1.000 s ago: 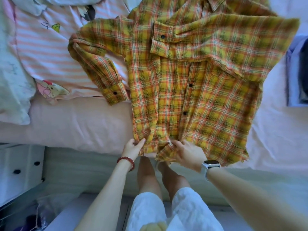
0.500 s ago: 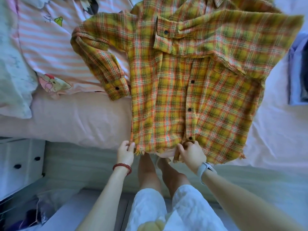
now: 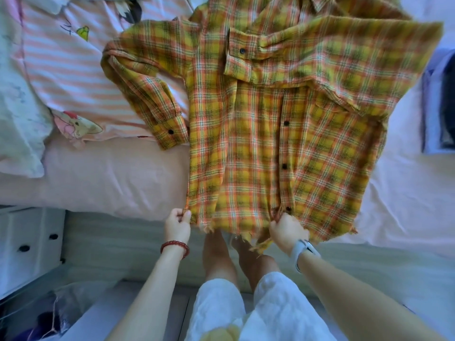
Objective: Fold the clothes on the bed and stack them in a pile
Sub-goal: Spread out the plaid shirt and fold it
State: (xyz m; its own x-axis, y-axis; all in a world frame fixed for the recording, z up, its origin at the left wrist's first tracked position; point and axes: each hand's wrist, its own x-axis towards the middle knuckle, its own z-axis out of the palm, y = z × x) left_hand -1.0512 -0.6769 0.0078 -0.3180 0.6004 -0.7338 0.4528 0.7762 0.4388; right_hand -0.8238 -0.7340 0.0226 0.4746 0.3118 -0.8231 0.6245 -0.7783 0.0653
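A yellow and orange plaid shirt (image 3: 251, 134) lies front up on the bed (image 3: 118, 178), its frayed hem hanging over the near edge. Its right sleeve is folded across the chest, with the cuff (image 3: 242, 57) near the middle. Its left sleeve lies bent beside the body, cuff (image 3: 170, 131) pointing toward me. My left hand (image 3: 177, 223), with a red bead bracelet, pinches the hem's left corner. My right hand (image 3: 286, 230), with a watch on the wrist, grips the hem at the button placket.
A pink-striped cover (image 3: 69, 70) and a pale pillow (image 3: 17, 114) lie at the left of the bed. Folded blue and dark cloth (image 3: 438, 104) sits at the right edge. A white drawer unit (image 3: 27, 242) stands at lower left. My legs stand against the bed side.
The hem was bunched between my hands a second ago. My hands have moved apart and drawn it flat toward me along the bed edge.
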